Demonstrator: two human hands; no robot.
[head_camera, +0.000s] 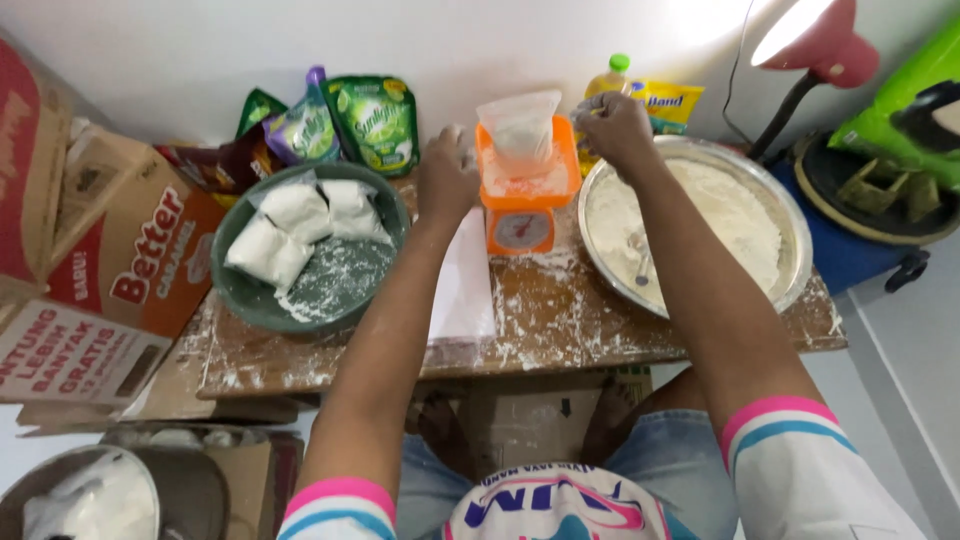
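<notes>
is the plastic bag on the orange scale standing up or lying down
Standing upright. The clear plastic bag sits on the orange scale, mouth open upward, white powder filling its lower part.

Left hand (447, 178) beside orange scale (521, 190), flour bag (519, 127), right hand (615, 125) above

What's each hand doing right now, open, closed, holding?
Left hand: beside the orange scale, grip cannot be told.
Right hand: fingers curled by the plastic bag; contents unclear.
</notes>
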